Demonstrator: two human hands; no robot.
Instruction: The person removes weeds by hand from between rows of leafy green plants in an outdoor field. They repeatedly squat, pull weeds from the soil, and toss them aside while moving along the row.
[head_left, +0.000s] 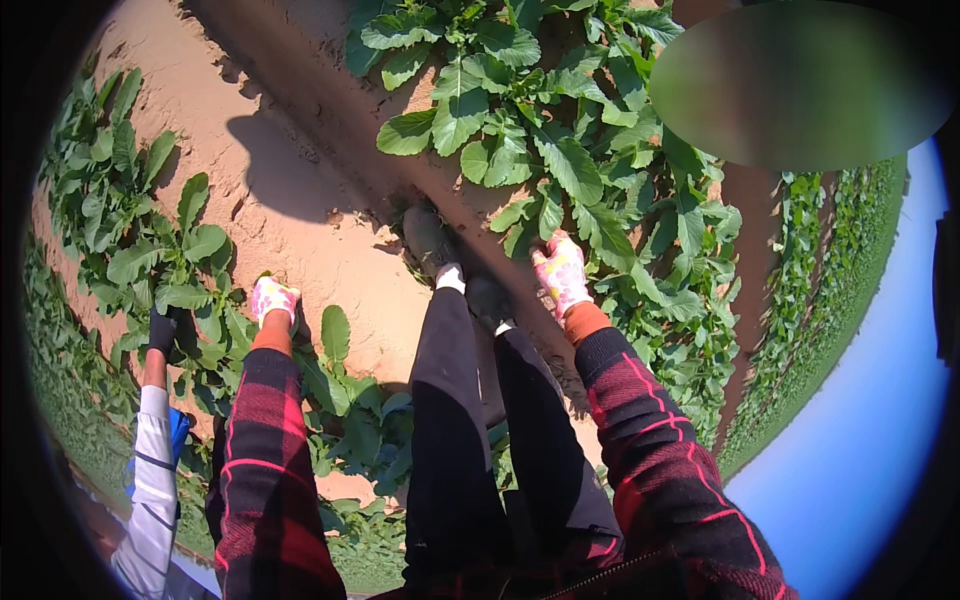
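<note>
My left hand (275, 298), in a white glove with a pink and yellow print, is low over the sandy soil beside leafy green plants (202, 244). A small bit of green shows at its fingertips; whether it grips that is unclear. My right hand (561, 271), in a matching glove, reaches to the edge of a dense row of broad, toothed green leaves (574, 165). Its fingers are bent near the lower leaves, and the leaves partly hide what they touch.
A furrow (322, 97) runs diagonally past my shoes (427, 236). At the left, another person's dark-gloved hand (161, 330) reaches into the plants, with a blue item (178, 431) near the sleeve. More crop rows (795, 277) stretch away at the right.
</note>
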